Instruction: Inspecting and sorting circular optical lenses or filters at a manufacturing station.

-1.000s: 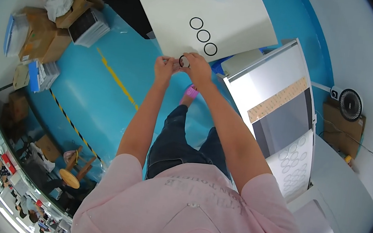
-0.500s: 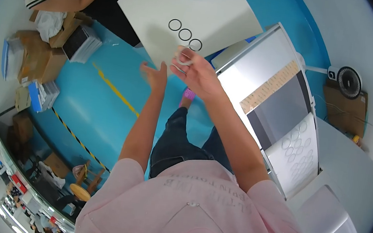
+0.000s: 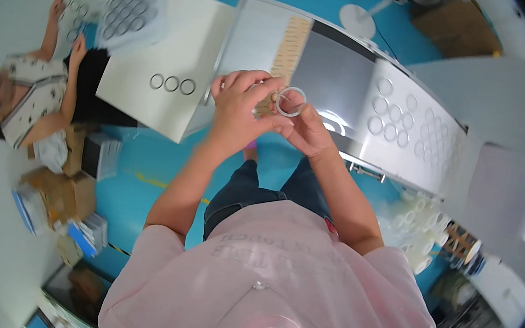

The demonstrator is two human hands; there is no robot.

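Observation:
I hold a small clear plastic ring (image 3: 290, 101) up in front of me with both hands. My right hand (image 3: 310, 132) pinches its lower right edge between thumb and fingers. My left hand (image 3: 239, 102) is curled against the ring's left side, fingertips touching it. Both hands hover over the near edge of a long grey workbench (image 3: 332, 73). Rows of similar rings (image 3: 409, 121) lie on the bench's right part.
Three rings (image 3: 172, 83) lie in a row on a white table (image 3: 149, 108) to the left, with a tray of rings (image 3: 126, 11) behind them. Another person (image 3: 23, 100) sits at that table. Cardboard boxes (image 3: 58, 182) stand on the blue floor; white rolls (image 3: 420, 225) are piled at right.
The view has swung from the white table to the grey bench. My left hand, spread open and apart half a second ago, has come back onto the ring held by my right hand.

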